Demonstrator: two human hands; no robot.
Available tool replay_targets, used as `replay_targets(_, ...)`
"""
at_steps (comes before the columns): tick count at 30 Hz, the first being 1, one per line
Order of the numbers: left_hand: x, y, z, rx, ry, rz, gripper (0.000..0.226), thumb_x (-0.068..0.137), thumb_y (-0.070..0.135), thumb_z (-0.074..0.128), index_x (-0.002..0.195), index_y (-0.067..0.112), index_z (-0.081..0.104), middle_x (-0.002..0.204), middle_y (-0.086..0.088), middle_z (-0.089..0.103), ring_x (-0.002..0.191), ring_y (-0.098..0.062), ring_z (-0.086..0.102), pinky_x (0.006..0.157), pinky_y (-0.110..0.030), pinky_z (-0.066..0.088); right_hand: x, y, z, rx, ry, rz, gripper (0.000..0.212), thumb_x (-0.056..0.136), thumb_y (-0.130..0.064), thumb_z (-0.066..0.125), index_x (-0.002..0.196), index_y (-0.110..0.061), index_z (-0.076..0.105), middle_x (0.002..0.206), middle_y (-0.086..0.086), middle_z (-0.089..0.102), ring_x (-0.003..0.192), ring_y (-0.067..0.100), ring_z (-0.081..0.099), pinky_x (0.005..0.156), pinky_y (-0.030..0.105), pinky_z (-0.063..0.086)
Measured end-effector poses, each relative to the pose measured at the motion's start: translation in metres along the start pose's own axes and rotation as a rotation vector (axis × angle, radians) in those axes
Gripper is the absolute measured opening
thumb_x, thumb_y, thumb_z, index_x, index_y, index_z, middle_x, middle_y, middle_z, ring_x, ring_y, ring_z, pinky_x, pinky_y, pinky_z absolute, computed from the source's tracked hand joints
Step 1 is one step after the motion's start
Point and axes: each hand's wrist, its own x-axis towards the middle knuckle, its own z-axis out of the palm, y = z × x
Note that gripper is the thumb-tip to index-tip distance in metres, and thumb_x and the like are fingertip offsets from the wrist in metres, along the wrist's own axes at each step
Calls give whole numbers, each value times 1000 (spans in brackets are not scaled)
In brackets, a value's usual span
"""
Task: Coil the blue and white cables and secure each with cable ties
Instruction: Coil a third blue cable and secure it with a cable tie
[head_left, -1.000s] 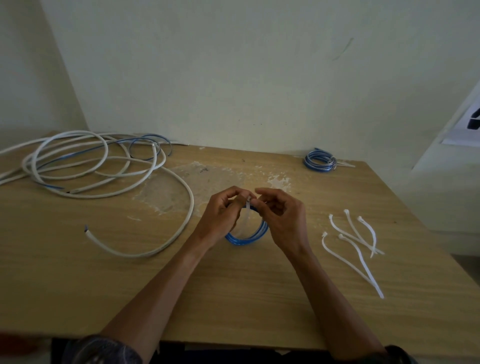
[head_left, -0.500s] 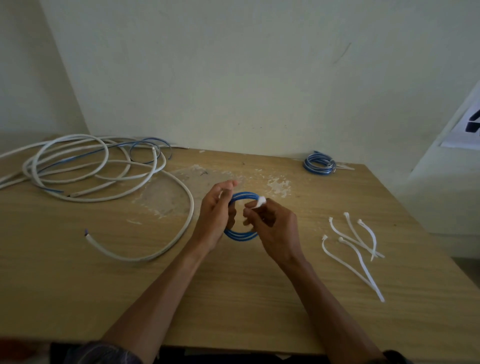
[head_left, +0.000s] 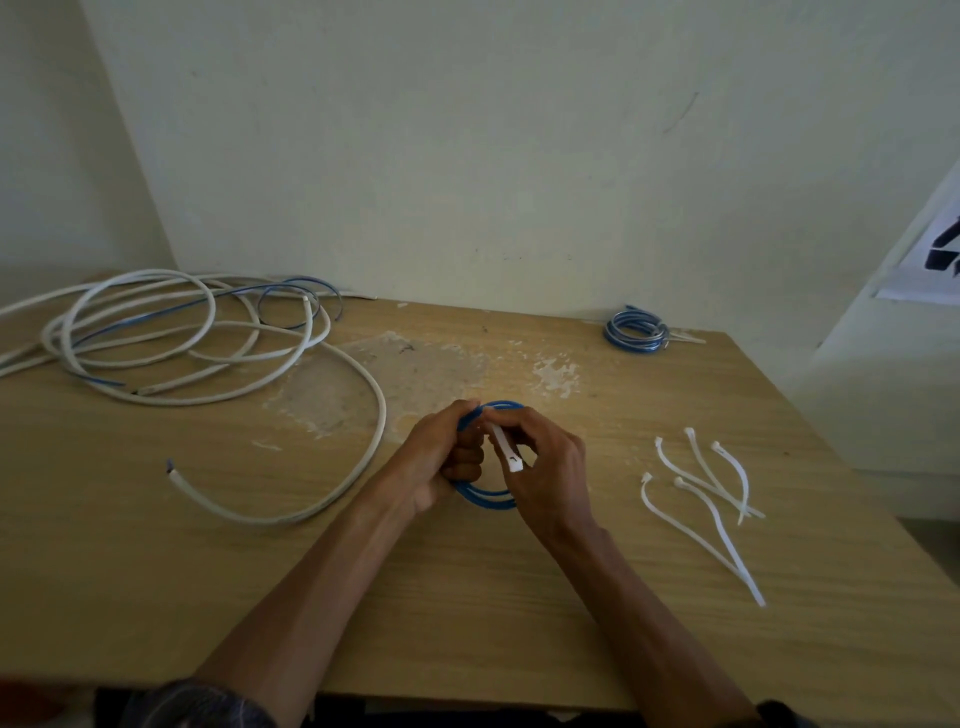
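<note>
A small blue cable coil (head_left: 485, 496) sits between my hands over the middle of the table. My left hand (head_left: 439, 460) grips the coil's left side. My right hand (head_left: 548, 467) pinches a white cable tie (head_left: 506, 452) whose tail points toward me across the coil. A long white cable (head_left: 291, 512) lies in loose loops on the left, tangled with a loose blue cable (head_left: 298, 283) at the back. A second blue coil (head_left: 636, 330), bound, rests at the far right edge.
Several spare white cable ties (head_left: 706, 493) lie on the wooden table (head_left: 519, 623) to the right of my hands. A worn, flaky patch marks the table's centre. A pale wall stands behind; a white ledge with a printed sheet (head_left: 935, 254) is on the right.
The coil has tipped more upright in my left hand. My right hand has drawn the tie's tail toward me, so more white strap shows.
</note>
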Motion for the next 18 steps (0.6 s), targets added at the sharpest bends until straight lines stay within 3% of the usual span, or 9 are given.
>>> replay_targets(3,1,0,-2,-39,-1,-50,39,104,32,48,67,17,48,56,5,28,42,-7,24,37,-19,22,0,0,-1,-15,-21,-52,28,85,6,69,109,-7,73,103,-10,69,98,-8,65,87,12,51)
replay_targets(8,-1,4,-7,-89,-81,-115,41,103,32,49,65,17,48,54,6,26,41,-6,22,38,-18,21,-1,2,2,-44,-43,-89,22,88,3,71,107,-7,73,103,-2,74,97,3,69,87,18,55)
replay_targets(11,0,4,-7,-128,-41,-106,35,102,28,51,70,15,52,52,6,28,39,-6,23,37,-17,21,0,4,1,-47,-68,-110,20,88,0,73,106,-8,73,102,-2,73,95,1,67,86,15,54)
replay_targets(14,3,6,-9,-97,100,66,11,101,21,55,97,13,61,51,6,34,41,-8,28,36,-19,23,-1,1,2,-33,-113,-85,18,92,-9,72,109,-11,74,101,-2,73,90,0,66,79,12,52)
replay_targets(18,2,2,-10,490,266,573,18,100,26,60,89,13,58,51,4,43,42,-8,33,41,-21,28,4,-5,-1,236,43,211,8,94,-11,67,93,-12,75,76,-4,71,63,8,65,58,22,52)
